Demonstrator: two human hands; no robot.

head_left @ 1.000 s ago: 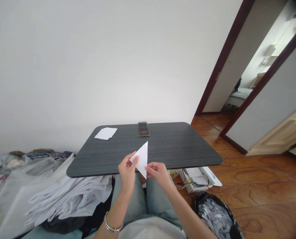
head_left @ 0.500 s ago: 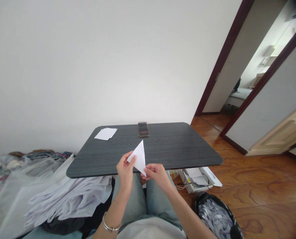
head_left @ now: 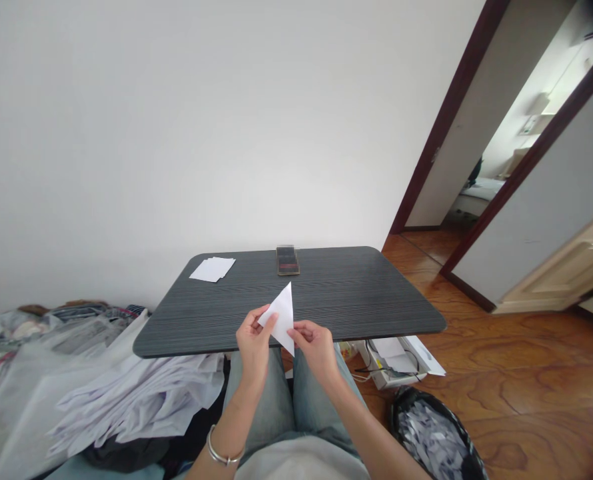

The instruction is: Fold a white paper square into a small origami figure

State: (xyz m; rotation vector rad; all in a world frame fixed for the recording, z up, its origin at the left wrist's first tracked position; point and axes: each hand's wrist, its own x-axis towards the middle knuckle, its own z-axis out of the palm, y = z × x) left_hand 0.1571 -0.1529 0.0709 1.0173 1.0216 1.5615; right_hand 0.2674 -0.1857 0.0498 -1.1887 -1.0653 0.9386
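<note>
A white sheet of paper folded into a triangle [head_left: 282, 320] is held up over the near edge of the dark table [head_left: 346, 287]. My left hand [head_left: 254, 335] is closed on its left corner, with the thumb lying on the front face. On the paper's right edge, low down, my right hand [head_left: 314, 341] pinches between thumb and fingers. One point of the triangle faces up and away, another hangs down between the hands. A small stack of white paper sheets [head_left: 211, 269] lies at the table's far left.
A phone-like dark object [head_left: 287, 261] rests at the table's back edge by the wall. Piled clothes and white cloth [head_left: 141, 400] are at the left. On the floor at right stand a box with cables [head_left: 396, 373] and a black-lined bin of paper scraps [head_left: 434, 433].
My right hand has slid up along the paper's right edge from near its lower point. The paper and my left hand have shifted slightly right.
</note>
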